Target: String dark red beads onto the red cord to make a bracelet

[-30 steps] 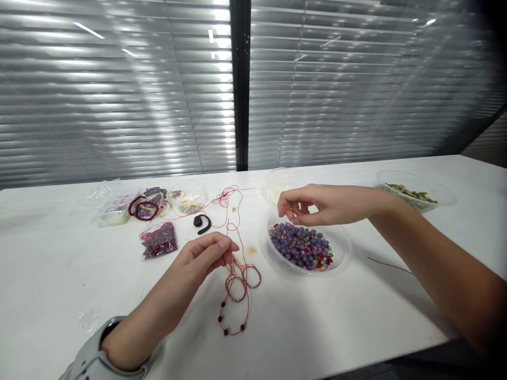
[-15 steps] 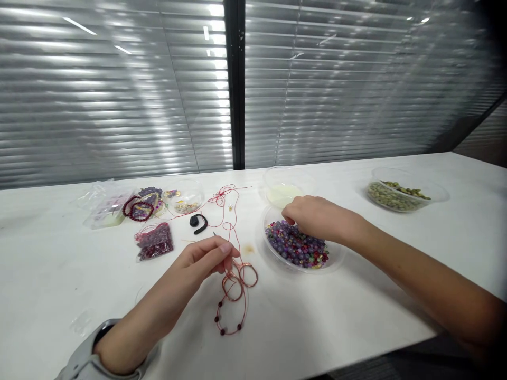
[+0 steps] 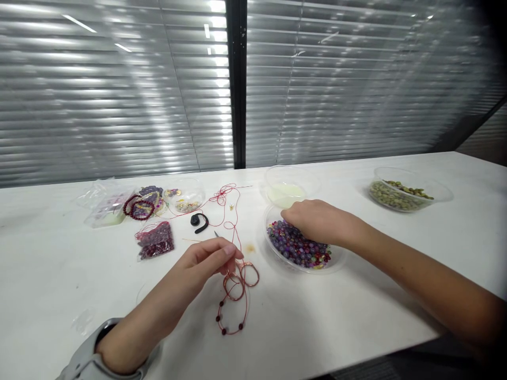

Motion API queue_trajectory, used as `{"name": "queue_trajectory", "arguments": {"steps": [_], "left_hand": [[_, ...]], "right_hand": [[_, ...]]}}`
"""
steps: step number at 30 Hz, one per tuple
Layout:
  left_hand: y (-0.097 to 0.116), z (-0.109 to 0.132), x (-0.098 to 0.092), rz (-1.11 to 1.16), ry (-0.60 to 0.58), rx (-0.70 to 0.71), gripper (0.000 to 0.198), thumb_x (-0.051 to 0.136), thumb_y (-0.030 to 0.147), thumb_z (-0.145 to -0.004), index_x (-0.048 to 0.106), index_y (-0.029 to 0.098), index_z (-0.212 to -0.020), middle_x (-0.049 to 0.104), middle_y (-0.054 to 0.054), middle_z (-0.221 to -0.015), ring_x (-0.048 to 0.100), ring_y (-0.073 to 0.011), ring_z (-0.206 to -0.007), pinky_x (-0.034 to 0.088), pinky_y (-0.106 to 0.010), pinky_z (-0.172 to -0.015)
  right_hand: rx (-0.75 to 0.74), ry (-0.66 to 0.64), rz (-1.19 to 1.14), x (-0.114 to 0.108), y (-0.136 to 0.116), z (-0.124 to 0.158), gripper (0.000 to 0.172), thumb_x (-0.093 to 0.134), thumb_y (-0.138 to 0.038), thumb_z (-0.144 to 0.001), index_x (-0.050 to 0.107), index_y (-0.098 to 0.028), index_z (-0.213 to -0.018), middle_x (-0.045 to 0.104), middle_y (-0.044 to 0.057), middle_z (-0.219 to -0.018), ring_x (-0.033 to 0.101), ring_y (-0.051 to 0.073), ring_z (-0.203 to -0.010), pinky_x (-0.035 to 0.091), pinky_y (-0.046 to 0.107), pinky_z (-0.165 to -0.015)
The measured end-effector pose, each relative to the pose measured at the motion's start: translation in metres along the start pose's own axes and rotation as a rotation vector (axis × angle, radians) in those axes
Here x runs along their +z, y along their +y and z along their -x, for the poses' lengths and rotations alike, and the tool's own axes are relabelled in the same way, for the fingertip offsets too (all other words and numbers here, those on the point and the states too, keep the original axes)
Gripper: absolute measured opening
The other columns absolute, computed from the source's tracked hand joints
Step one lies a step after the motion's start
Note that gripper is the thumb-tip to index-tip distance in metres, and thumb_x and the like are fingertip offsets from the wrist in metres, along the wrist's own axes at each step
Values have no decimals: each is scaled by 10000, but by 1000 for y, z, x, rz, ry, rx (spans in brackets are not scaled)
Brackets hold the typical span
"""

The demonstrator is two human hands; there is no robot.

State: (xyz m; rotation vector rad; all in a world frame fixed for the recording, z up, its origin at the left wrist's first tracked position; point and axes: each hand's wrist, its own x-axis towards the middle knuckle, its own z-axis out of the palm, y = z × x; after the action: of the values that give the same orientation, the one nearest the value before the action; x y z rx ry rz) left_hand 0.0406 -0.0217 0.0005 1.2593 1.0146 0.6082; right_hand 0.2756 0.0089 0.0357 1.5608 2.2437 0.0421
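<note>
My left hand (image 3: 209, 256) is closed in a pinch on a red cord (image 3: 246, 301). Below the fingers the cord hangs in a loop with several dark red beads (image 3: 224, 331) on it. Rose-gold scissors (image 3: 250, 274) lie under the cord, their blades partly behind my left hand. My right hand (image 3: 312, 219) reaches into a clear plastic bowl (image 3: 338, 259) of mixed beads (image 3: 295, 245), mostly purple with some red and yellow. Its fingers curl down among the beads, and their tips are hidden, so I cannot make out what they hold.
Behind the bead bowl stands a clear bowl with something pale yellow (image 3: 285, 194). At the right is a bowl of green pieces (image 3: 396, 196). Leftward lie a bag of dark red beads (image 3: 156, 240), a black earpiece (image 3: 199, 222), bracelets (image 3: 138, 207) and tangled red cord (image 3: 225, 195).
My right hand has dipped slightly lower into the beads, its fingertips now more hidden. My left hand keeps its pinch on the cord, nearly unmoved.
</note>
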Motion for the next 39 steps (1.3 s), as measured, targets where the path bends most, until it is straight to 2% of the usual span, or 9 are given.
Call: {"name": "queue_trajectory", "arguments": {"steps": [5,8,12,15,18,21,26,30,39], "left_hand": [[2,1,1,65,85,43,232,562,384,-848,597,199,-713,559,15,-774,490,-148,-818,360,-281,-840],[4,2,1,92,100,78,237,531,348,-864,571,193,-690,535,16,-781,472,-139,-803,369,-271,-831],[4,3,2,109,17,79,267,470,328,-893,543,184,-680,518,13,-763,474,-135,-772,399,-270,-778],[2,3,3,84,-43,49,261,453,318,-899,547,179,-699,542,4,-765,500,-142,-775,413,-280,-764],[2,1,4,55,-55,28,250,454,316,-897,547,177,-710,548,7,-755,499,-129,-728,408,-267,-722],[3,2,6,54,-36,31,233,466,323,-886,537,181,-715,513,20,-711,427,-103,-626,365,-240,-621],[8,5,8,28,-27,44,236,478,299,-856,499,184,-651,304,65,-545,242,-92,-508,231,-241,-505],[8,6,9,-6,-78,8,246,473,294,-852,479,184,-632,264,77,-523,166,-89,-489,136,-267,-481],[9,6,11,-36,-92,39,232,480,357,-863,546,186,-720,271,78,-535,182,-91,-494,148,-253,-476]], "right_hand": [[-81,22,-112,-2,18,8,312,432,-46,-741,596,-174,-974,640,92,-903,597,205,-740,343,263,-534],[-104,93,-178,-8,19,12,255,391,-99,-800,565,-181,-968,620,79,-947,577,192,-792,382,271,-599],[-187,305,-271,-12,7,16,168,368,-155,-856,530,-185,-886,579,45,-892,533,162,-744,370,278,-626],[-232,389,-295,-13,-6,19,137,387,-134,-850,512,-182,-818,541,22,-838,493,129,-665,343,263,-586],[-305,489,-336,-12,-17,22,147,408,-87,-823,526,-175,-824,518,7,-825,448,99,-607,329,254,-560],[-437,575,-473,-8,-28,23,187,429,-50,-788,550,-174,-857,521,1,-840,434,86,-601,332,248,-549],[-589,569,-820,0,-45,18,203,454,-28,-779,571,-187,-828,549,-11,-817,502,92,-712,412,232,-642],[-497,510,-1032,3,-50,14,227,463,-9,-749,580,-194,-811,583,-16,-833,538,88,-747,450,215,-656],[-469,543,-1067,4,-53,15,290,471,0,-743,656,-211,-819,586,-17,-815,537,79,-704,444,206,-613]]}}
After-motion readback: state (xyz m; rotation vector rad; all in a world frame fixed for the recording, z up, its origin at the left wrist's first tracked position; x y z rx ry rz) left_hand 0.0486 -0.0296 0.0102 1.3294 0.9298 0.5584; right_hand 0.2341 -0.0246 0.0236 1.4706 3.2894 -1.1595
